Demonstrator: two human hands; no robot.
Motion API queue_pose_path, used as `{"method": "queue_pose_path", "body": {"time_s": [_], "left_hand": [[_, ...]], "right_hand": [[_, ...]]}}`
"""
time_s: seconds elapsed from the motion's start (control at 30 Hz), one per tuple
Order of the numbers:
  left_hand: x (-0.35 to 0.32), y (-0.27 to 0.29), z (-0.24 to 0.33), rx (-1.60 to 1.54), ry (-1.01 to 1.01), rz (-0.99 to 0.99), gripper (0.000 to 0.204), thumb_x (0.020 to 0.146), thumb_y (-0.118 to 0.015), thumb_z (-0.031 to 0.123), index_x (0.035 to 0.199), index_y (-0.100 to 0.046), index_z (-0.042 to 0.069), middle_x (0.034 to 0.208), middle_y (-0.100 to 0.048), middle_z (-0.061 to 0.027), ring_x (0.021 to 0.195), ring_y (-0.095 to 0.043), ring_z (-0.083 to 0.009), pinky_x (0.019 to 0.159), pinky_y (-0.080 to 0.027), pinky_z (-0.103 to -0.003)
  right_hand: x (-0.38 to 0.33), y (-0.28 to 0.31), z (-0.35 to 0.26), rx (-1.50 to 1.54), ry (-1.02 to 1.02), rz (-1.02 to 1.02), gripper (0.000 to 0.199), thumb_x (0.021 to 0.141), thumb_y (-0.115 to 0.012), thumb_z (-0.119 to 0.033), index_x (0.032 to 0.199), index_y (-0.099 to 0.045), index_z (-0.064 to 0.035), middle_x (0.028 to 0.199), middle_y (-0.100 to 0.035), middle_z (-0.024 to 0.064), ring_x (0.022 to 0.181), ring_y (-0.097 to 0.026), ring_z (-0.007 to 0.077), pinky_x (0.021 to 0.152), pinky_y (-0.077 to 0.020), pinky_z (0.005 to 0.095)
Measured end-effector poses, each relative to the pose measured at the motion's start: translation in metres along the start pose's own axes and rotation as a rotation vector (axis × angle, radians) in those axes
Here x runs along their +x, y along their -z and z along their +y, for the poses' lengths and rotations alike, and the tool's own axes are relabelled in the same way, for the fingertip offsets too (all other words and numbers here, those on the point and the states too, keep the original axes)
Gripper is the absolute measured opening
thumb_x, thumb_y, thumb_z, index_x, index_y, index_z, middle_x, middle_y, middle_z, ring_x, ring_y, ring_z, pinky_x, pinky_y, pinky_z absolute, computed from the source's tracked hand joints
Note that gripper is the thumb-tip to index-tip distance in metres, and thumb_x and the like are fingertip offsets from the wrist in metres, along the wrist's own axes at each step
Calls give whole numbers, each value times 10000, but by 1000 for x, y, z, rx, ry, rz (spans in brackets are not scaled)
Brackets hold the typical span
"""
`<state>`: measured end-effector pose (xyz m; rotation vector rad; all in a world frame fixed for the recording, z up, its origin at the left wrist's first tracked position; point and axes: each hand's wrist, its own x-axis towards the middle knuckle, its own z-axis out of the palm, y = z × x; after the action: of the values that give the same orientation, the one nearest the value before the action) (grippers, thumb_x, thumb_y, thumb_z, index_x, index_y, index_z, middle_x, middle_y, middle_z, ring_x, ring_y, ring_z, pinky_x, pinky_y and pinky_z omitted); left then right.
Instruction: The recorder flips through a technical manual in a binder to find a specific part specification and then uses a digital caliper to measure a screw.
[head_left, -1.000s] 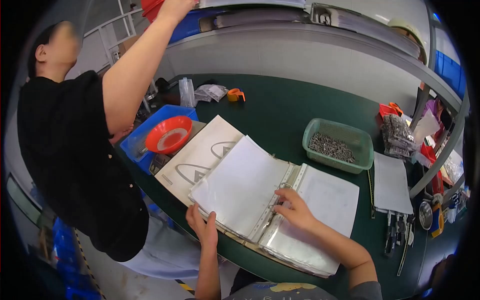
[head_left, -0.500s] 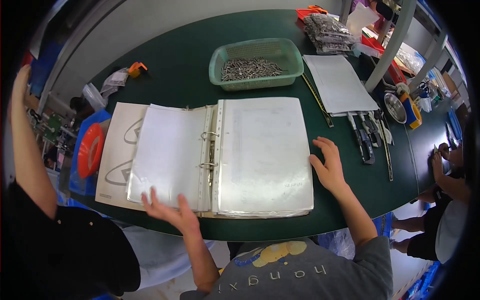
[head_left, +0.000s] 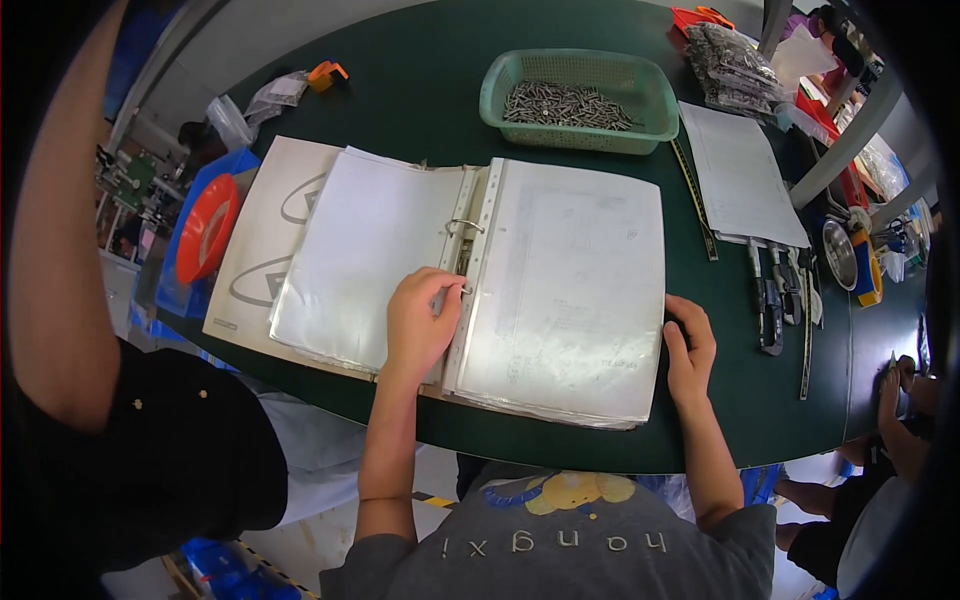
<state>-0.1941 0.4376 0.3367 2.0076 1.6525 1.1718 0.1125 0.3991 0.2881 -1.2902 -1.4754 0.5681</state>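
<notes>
An open ring binder point(head_left: 285, 190) lies on the dark green table, with clear plastic sleeves of printed sheets on both sides. My left hand point(head_left: 420, 315) is over its spine, thumb and fingers closed in a pinch at the lower metal ring, which they partly cover. The upper ring point(head_left: 464, 227) is in plain sight and looks closed. At the right edge of the right-hand sleeve stack point(head_left: 570, 290) rests my right hand point(head_left: 690, 350), its fingers loosely bent and thumb apart, with nothing visible between them.
Beyond the binder stands a green basket point(head_left: 580, 140) of small metal pins. Papers point(head_left: 745, 175), calipers point(head_left: 768, 310) and a tape-like ruler point(head_left: 806, 340) lie to the right. A red bowl point(head_left: 207, 230) sits in a blue bin at left. Other people are at both sides.
My left hand has moved from the left page's lower edge to the ring, its spread fingers now pinched. My right hand has come against the sleeve edge. The view has shifted.
</notes>
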Motion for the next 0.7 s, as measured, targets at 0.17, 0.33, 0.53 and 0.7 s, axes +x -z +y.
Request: {"method": "queue_pose_path", "body": {"time_s": [0.17,0.33,0.53,0.7], "left_hand": [[0,-3,-3,113,-36,-48,54,720,-570,38,764,-598,21,731,-584,-83,707,-547,-251,612,-436,-322],[1,-4,7,192,51,-194,103,723,-561,52,812,-601,21,843,-589,-92,806,-549,-261,676,-441,-331],[-24,-17,56,255,-209,-251,461,684,-643,226,1075,-527,12,1164,-443,-143,1120,-380,-351,928,-313,-422],[-39,-25,102,-58,-307,-648,782,572,-736,376,1195,-428,18,1165,-419,-161,1072,-412,-338,896,-341,-418]], "right_hand": [[3,-3,-4,-28,-50,-9,283,738,-488,17,1013,-553,16,1023,-548,139,967,-512,250,857,-381,312],[-1,-5,-6,-80,9,32,300,727,-534,-17,1024,-552,17,1066,-536,149,997,-501,267,856,-382,337],[2,3,-19,257,-219,-25,344,716,-532,-38,1054,-544,23,1074,-533,131,1008,-492,239,861,-373,311],[11,0,-36,484,-161,-115,445,691,-520,-28,1135,-499,-4,1174,-443,119,1065,-447,222,904,-361,346]]}}
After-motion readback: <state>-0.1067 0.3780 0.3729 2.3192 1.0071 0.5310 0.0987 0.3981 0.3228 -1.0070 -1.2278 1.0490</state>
